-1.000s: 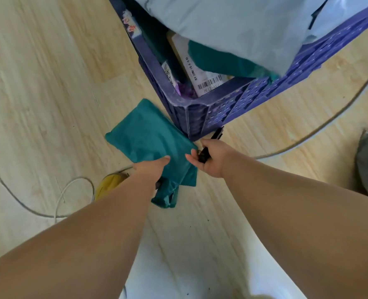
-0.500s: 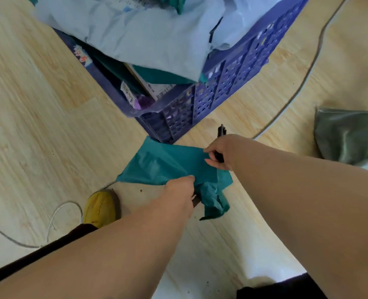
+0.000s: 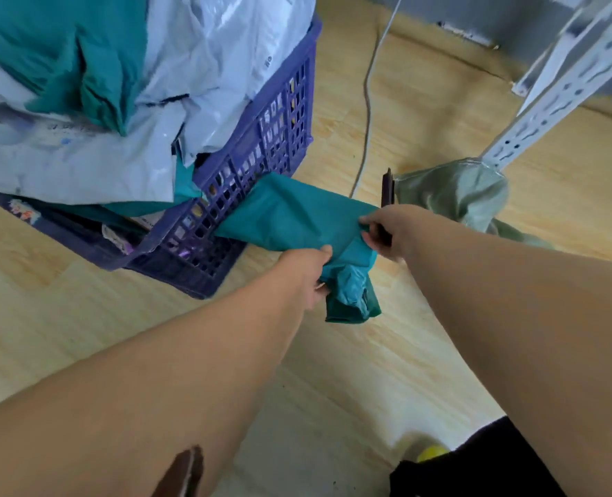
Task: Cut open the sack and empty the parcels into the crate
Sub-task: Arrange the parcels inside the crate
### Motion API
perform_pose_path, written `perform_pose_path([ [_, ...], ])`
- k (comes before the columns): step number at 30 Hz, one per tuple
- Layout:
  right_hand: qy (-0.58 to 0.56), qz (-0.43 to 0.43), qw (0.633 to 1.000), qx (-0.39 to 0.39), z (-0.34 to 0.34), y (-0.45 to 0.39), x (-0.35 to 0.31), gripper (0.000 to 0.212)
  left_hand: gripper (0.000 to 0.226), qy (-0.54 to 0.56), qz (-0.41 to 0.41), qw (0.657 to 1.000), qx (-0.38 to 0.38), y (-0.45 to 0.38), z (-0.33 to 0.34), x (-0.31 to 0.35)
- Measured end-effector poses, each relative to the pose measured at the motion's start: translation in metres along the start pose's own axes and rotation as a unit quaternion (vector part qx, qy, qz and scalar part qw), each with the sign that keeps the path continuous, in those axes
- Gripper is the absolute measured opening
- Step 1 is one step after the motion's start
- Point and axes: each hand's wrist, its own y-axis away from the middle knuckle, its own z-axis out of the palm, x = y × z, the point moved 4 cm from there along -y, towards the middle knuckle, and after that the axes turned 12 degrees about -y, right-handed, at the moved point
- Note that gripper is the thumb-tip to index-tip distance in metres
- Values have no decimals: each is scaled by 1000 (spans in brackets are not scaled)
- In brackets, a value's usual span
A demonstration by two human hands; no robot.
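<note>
Gripping crinkled teal parcel (image 3: pixel 290 217) beside latticed crate (image 3: pixel 261 166).

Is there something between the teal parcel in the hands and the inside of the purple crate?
Yes. The crate is already heaped above its rim with grey and teal parcels. The teal parcel, gripped by the left hand and right hand, lies against the crate's outer wall.

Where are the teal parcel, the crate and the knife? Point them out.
teal parcel (image 3: pixel 290 218), head view, flat middle.
crate (image 3: pixel 279 138), head view, lattice side wall.
knife (image 3: pixel 387 190), head view, dark part above the right hand.
</note>
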Motion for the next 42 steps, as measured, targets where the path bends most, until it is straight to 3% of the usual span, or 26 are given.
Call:
perform_pose_path([
  [8, -99, -112, 987, 62, -13, 20, -29, 13, 40, -75, 139, 987, 34, 36, 6, 61],
  [11, -183, -172, 960, 123, -21, 33, -47, 29, 45, -236, 234, 933, 139, 65, 5, 97],
  [12, -200, -187, 951, 141, -22, 41, -52, 35, 44, -295, 289, 890, 194, 76, 0, 111],
  [13, -207, -212, 943, 154, -21, 46, -57, 37, 43, -371, 352, 820, 256, 89, -4, 126],
  [14, -201, -239, 935, 167, -16, 55, -62, 36, 42, -455, 414, 720, 322, 104, -9, 139],
  [16, -199, -300, 916, 176, -2, 68, -68, 35, 45, -597, 491, 485, 408, 125, -17, 160],
  [17, -201, -323, 908, 178, 8, 74, -70, 36, 47, -654, 488, 392, 423, 131, -22, 169],
  [18, -204, -343, 900, 177, 19, 81, -71, 37, 49, -699, 465, 326, 435, 135, -30, 178],
  [19, -210, -367, 889, 177, 28, 87, -73, 37, 51, -735, 421, 289, 447, 136, -40, 188],
  [20, -204, -384, 882, 182, 37, 93, -74, 36, 56, -764, 359, 278, 458, 136, -53, 198],
  [21, -187, -399, 878, 187, 45, 99, -77, 35, 63, -784, 298, 290, 461, 135, -65, 205],
  [24, -150, -432, 870, 184, 68, 112, -82, 26, 76, -797, 208, 363, 435, 128, -95, 215],
  [32, -116, -525, 829, 156, 107, 146, -88, 13, 67, -800, 186, 381, 424, 115, -117, 225],
  [42, -39, -573, 805, 148, 134, 174, -92, 18, 68, -810, 194, 377, 406, 115, -119, 233],
])
